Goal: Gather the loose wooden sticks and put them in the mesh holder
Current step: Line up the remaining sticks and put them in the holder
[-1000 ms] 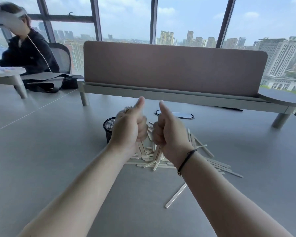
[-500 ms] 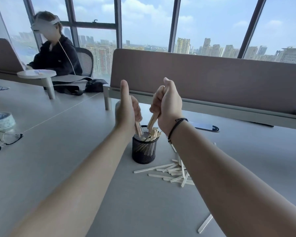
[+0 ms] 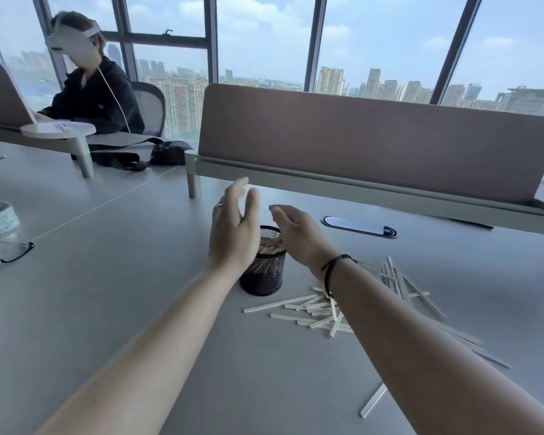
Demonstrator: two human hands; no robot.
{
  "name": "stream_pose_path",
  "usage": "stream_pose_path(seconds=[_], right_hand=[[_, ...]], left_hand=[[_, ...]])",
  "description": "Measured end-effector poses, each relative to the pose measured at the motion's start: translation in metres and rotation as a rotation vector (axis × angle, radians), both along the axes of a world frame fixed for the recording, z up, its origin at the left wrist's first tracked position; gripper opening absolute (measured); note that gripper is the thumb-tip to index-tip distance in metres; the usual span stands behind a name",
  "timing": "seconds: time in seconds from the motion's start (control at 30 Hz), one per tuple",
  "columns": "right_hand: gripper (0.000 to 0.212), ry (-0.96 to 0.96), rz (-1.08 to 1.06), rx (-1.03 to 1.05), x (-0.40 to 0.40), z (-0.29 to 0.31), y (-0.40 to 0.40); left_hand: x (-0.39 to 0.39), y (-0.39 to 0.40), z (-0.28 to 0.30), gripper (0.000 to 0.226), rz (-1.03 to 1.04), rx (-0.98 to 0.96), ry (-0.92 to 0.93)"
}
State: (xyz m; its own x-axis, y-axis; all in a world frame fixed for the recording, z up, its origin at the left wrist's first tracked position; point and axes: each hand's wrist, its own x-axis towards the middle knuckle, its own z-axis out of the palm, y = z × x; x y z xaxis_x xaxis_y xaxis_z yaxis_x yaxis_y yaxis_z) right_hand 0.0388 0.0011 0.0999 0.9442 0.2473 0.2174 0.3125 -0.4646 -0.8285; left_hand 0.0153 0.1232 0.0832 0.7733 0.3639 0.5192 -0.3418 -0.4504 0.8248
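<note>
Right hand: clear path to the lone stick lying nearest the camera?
Probably yes. The right hand is open and holds nothing, and the lone stick lies flat on bare table beside that forearm, uncovered; it would have to draw back from the mesh holder.

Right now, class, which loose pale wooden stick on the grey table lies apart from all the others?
The single pale wooden stick nearest the camera, under the right forearm; the rest overlap in a pile beside the black mesh holder.

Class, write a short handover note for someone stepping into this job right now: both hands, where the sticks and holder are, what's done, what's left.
Left hand: open, holds nothing, above the mesh holder.
Right hand: open, holds nothing, just right of the holder's rim.
Done: a batch of sticks stands in the holder.
Left: the loose sticks on the desk to the holder's right, plus a single stick nearer you.
</note>
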Motion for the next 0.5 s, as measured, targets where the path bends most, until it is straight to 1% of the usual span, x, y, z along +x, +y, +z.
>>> stream_pose_path(seconds=[0.07,0.1,0.13,0.17,0.2,0.23,0.27,0.3,0.37,0.4,0.43,0.5], right_hand=[[0.036,0.042,-0.055,0.223,-0.001,0.000,-0.012],[0.033,0.043,-0.064,0.291,-0.001,-0.003,-0.020],[0.028,0.034,-0.066,0.303,-0.001,-0.006,-0.031],[0.021,0.026,-0.066,0.275,-0.005,-0.010,-0.045],[0.017,0.027,-0.052,0.220,-0.008,-0.015,-0.060],[0.018,0.011,-0.043,0.149,-0.011,-0.022,-0.075],[0.020,-0.023,-0.047,0.056,-0.013,-0.029,-0.092],[0.022,-0.048,-0.048,-0.039,-0.017,-0.036,-0.108],[0.022,-0.050,-0.079,-0.230,-0.030,-0.046,-0.139],[0.032,-0.053,-0.094,-0.324,-0.037,-0.051,-0.155],[0.048,-0.066,-0.066,-0.397,-0.046,-0.056,-0.171],[0.082,-0.073,0.054,-0.527,-0.065,-0.065,-0.201]], left_hand=[[-0.025,-0.010,0.009,0.044,0.080,0.157,-0.289],[-0.038,-0.018,0.013,0.040,0.085,0.257,-0.413],[-0.050,-0.028,0.014,0.036,0.051,0.364,-0.494],[-0.062,-0.039,0.014,0.032,-0.019,0.467,-0.536],[-0.070,-0.049,0.010,0.029,-0.110,0.573,-0.536],[-0.074,-0.059,0.002,0.028,-0.202,0.674,-0.496],[-0.075,-0.067,-0.007,0.030,-0.278,0.763,-0.414],[-0.073,-0.075,-0.018,0.037,-0.332,0.844,-0.288],[-0.065,-0.083,-0.041,0.061,-0.370,0.991,0.047],[-0.060,-0.084,-0.052,0.074,-0.378,1.035,0.202],[-0.056,-0.084,-0.061,0.087,-0.381,1.047,0.321],[-0.049,-0.084,-0.074,0.108,-0.377,1.020,0.468]])
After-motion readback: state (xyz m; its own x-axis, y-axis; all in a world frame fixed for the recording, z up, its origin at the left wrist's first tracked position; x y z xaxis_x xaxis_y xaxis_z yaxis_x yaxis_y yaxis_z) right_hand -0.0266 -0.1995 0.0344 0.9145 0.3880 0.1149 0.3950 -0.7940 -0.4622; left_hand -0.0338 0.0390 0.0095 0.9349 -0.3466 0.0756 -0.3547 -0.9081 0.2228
